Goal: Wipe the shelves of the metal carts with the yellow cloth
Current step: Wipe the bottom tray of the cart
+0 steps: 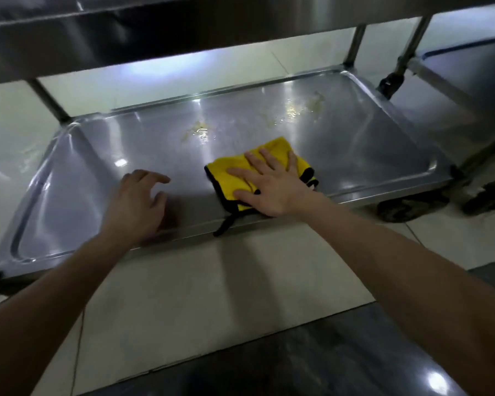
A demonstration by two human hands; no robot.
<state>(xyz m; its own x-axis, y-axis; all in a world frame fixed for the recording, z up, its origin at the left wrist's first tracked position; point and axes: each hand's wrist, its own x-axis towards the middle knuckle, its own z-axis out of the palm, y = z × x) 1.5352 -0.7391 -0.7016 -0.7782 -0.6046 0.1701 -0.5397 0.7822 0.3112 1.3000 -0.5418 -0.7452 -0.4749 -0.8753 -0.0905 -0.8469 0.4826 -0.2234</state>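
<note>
The bottom shelf of a metal cart fills the middle of the view. A yellow cloth with black trim lies on it near the front edge, a black strip hanging over the rim. My right hand presses flat on the cloth with fingers spread. My left hand hovers at the shelf's front rim to the left of the cloth, fingers loosely curled and holding nothing. Yellowish smears and wet stains mark the shelf behind the cloth.
The cart's upper shelf overhangs at the top. Upright posts stand at the back corners. A second metal cart with black casters stands to the right. Pale floor tiles lie in front.
</note>
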